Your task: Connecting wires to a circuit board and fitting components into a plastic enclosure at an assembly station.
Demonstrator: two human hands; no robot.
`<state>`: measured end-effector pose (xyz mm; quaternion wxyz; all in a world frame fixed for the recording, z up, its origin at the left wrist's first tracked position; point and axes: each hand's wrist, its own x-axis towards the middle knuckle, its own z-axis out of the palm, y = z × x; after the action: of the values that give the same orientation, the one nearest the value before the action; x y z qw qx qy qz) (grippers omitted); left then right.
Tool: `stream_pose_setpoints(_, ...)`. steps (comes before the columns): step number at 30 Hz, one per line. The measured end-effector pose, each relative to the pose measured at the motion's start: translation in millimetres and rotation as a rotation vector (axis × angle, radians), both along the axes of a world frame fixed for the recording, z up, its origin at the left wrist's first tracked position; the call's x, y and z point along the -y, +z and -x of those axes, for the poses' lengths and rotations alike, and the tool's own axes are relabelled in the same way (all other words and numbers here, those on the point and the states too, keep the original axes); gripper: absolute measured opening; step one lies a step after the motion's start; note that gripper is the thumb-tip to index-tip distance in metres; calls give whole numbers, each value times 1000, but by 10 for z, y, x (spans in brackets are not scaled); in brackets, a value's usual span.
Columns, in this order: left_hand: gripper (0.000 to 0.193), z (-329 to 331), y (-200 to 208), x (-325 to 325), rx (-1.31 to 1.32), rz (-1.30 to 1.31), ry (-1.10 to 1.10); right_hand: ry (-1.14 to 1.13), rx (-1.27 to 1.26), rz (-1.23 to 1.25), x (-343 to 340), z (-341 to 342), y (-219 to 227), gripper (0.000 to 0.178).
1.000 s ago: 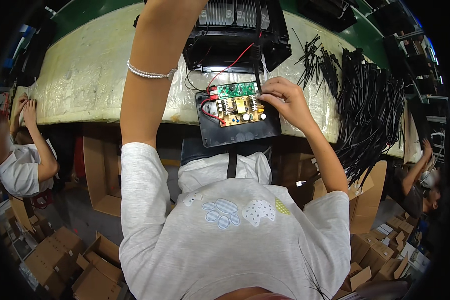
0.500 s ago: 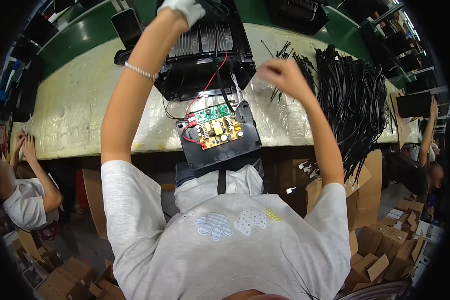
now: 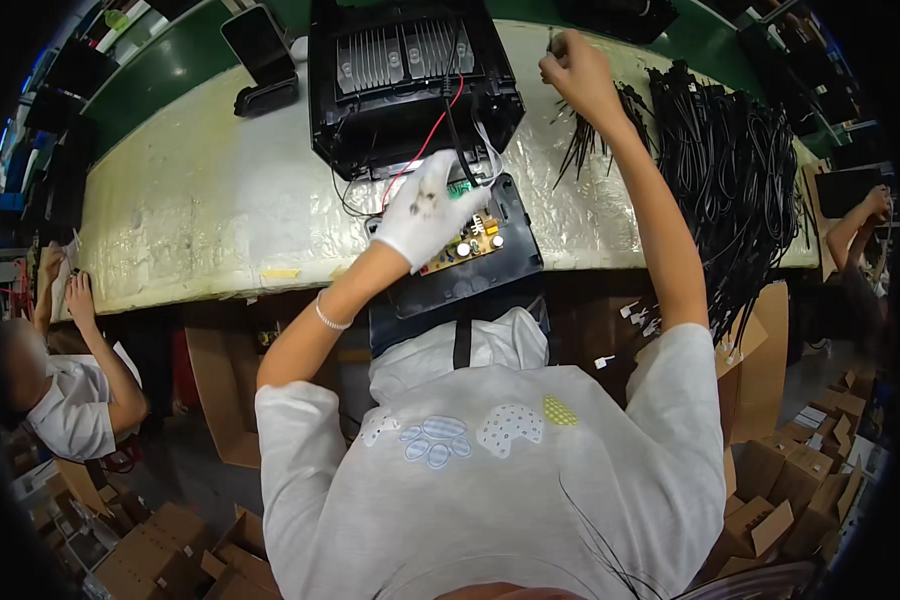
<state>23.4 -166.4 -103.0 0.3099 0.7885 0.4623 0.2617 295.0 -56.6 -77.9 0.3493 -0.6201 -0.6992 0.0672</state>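
Observation:
My left hand, in a white glove with dark smudges, is over the circuit board. Its thumb stands apart from the fingers, and a strip of green board shows between them. Close to the fingers run a black cable and white wires. The board sits on a black panel at the table's near edge. Beyond it stands a black housing with a finned metal heat sink. My bare right hand is closed, fingertips pinched beside the loose cable ties; what they hold is too small to make out.
Thin black cable ties lie right of the housing, beside a large bundle of black cables hanging over the edge. A black device on a stand is at back left. Co-workers sit left and right. Cardboard boxes cover the floor.
My left hand has come down from the top of the housing to the circuit board. My right hand has moved up and away, beyond the cable ties.

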Motion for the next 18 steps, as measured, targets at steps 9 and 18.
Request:
stream_pose_setpoints(9, 37, -14, 177, -288, -118, 272, -305, 46, -1011, 492, 1295, 447, -294, 13)
stream_pose_setpoints(18, 24, -128, -61, -473, -168, 66, -264, 207, -1356, 787, 1174, 563, -468, 13)
